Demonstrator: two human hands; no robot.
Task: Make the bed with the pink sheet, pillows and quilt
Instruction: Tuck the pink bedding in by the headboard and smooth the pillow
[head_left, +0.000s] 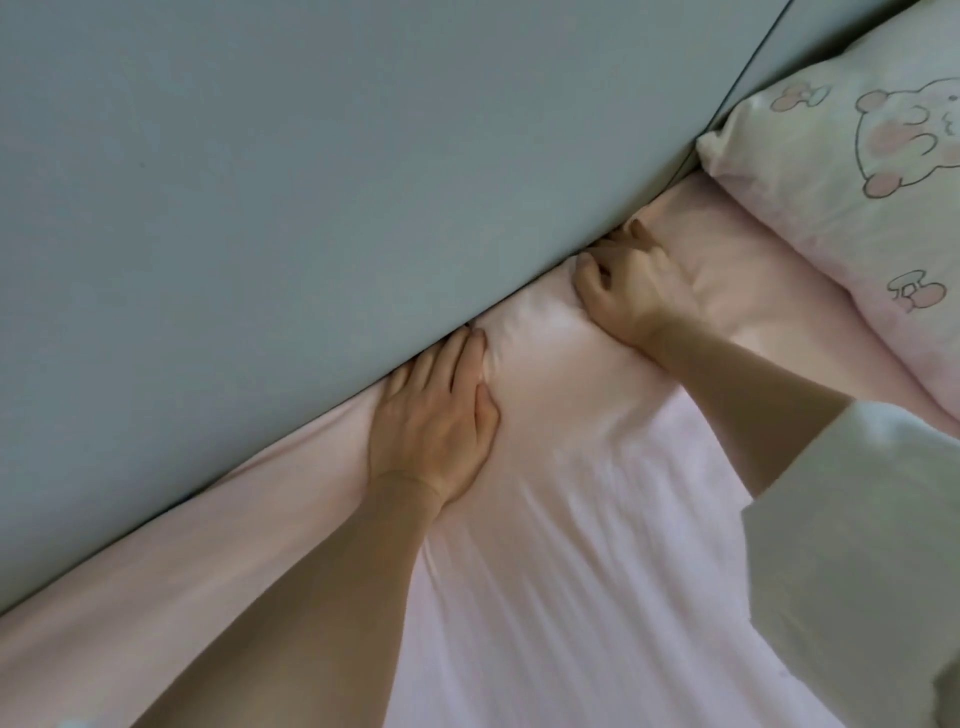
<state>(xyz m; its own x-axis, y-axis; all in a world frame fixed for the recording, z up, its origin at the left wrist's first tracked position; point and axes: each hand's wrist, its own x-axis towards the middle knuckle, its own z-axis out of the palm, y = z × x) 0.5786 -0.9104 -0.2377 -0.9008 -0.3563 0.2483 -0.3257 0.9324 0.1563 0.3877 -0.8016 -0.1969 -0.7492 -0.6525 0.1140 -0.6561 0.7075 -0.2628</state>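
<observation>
The pink sheet (571, 519) covers the mattress and runs up to the grey padded headboard (260, 182). My left hand (436, 415) lies flat on the sheet at the headboard's edge, its fingertips hidden in the gap there. My right hand (628, 286) is further right along the same edge, fingers curled into the sheet, bunching a fold of it; the fingertips are partly hidden in the gap. A pink-and-white pillow (857, 208) printed with cartoon bears lies at the upper right, against the headboard. No quilt is in view.
The headboard fills the upper left half of the view, with a dark seam (748, 67) near the pillow. My white right sleeve (857, 545) hangs over the sheet at the lower right. The sheet between my arms shows long creases.
</observation>
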